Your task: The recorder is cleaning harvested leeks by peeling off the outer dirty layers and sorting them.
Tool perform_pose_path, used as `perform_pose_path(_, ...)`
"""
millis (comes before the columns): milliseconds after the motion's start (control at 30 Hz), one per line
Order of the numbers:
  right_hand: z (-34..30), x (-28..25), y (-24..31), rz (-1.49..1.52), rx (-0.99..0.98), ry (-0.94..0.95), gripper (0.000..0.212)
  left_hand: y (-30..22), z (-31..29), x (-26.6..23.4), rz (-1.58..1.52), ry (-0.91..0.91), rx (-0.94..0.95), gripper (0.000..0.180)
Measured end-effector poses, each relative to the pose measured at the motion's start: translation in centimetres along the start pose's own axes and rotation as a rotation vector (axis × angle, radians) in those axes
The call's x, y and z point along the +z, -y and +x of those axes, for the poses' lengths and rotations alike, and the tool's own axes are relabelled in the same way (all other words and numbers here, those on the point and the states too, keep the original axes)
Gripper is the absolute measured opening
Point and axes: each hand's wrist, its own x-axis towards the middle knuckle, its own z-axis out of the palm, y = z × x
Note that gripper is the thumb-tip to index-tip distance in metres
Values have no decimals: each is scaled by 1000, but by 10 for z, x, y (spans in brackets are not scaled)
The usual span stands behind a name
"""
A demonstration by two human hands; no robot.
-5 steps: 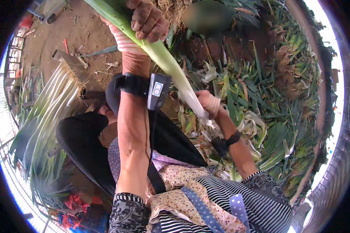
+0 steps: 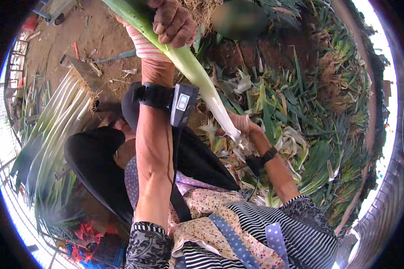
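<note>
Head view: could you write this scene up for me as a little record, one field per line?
Held item: leek-like stalk, green toward the top of the picture, whitish toward its rooted end
Left hand: gloved, closed around the stalk's greener part
Right hand: at the whitish end; whether it grips cannot be told
Wrists: a black strap on each
Left side: bundle of similar stalks, roots toward the top
Right side: heap of green leaves with pale scraps
Ground: brown soil
</note>
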Motion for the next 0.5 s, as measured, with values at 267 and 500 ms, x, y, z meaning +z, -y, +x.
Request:
perform_pose_path(267, -31, -26, 33, -676, 595, 455, 26, -13, -9, 7, 233, -158, 104, 61)
perform_pose_path(500, -179, -21, -41, -1021, 933, -24, 34, -21, -5, 21, 748, -523, 260, 71)
